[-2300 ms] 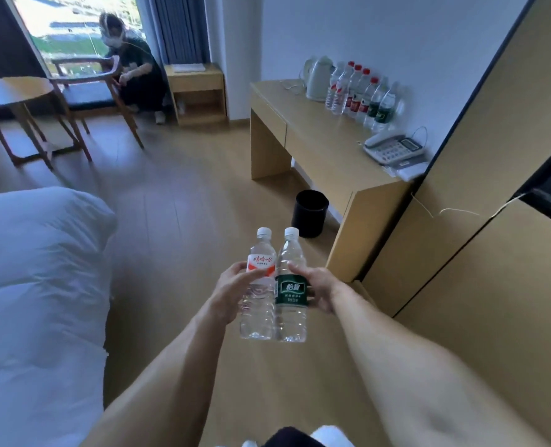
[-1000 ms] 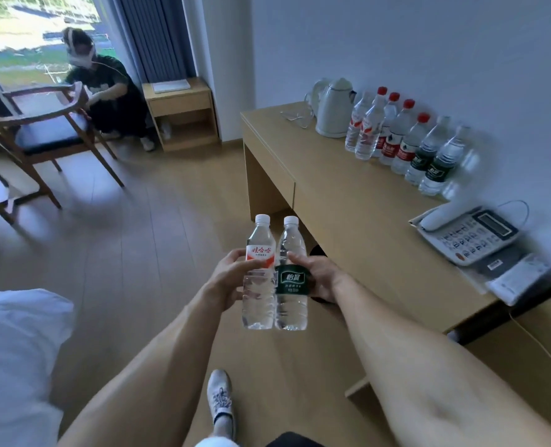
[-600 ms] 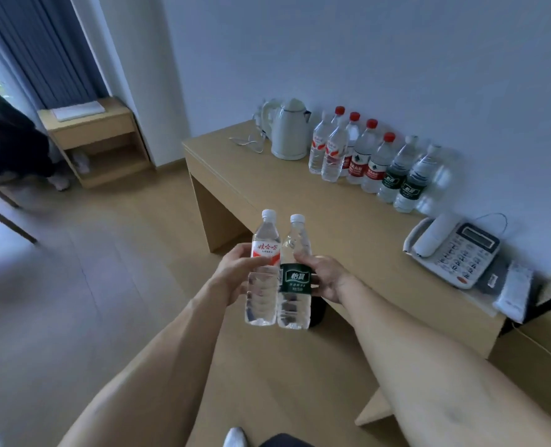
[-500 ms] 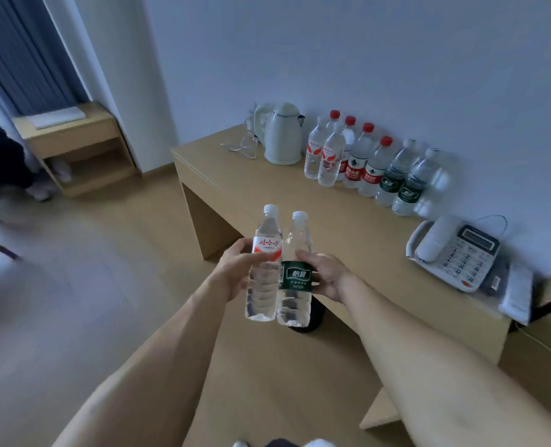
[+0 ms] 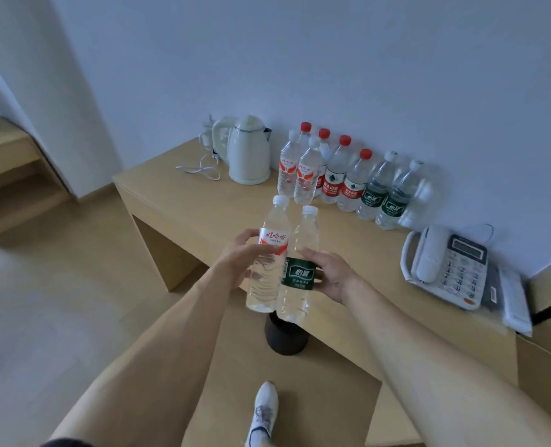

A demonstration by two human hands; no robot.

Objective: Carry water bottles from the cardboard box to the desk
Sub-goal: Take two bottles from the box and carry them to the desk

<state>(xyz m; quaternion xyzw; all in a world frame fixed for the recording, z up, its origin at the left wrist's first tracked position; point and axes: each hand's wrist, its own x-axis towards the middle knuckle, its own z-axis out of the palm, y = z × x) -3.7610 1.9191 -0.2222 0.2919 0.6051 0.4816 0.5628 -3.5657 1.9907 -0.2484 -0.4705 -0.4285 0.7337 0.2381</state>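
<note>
**Two bottles in hand, front of the tabletop**

- Item 1: red-label bottle (image 5: 270,262), white cap, upright with a slight tilt. My left hand (image 5: 240,262) holds it, fingers curled round the label band.
- Item 2: green-label bottle (image 5: 297,272), white cap, touching item 1 on its right side. My right hand (image 5: 332,274) grips it at the label, thumb across the front.
- Both bottles are held in the air over the near edge of the tabletop (image 5: 203,214), not set down.
- Stock against the wall: row of bottles (image 5: 342,179), standing upright and close together. Two have white caps and red labels, four have red caps, two at the right end carry green labels. One more may stand past those, though blur there makes it hard to tell.
- White kettle (image 5: 248,153) at the left end of the row, its cord (image 5: 200,169) lying loose beside it.
- Telephone (image 5: 445,266) at the right end of the tabletop, papers (image 5: 513,301) just beside it.
- Dark bin (image 5: 285,333) on the floor below the bottles I hold.
- My white shoe (image 5: 264,411) on the floor.
</note>
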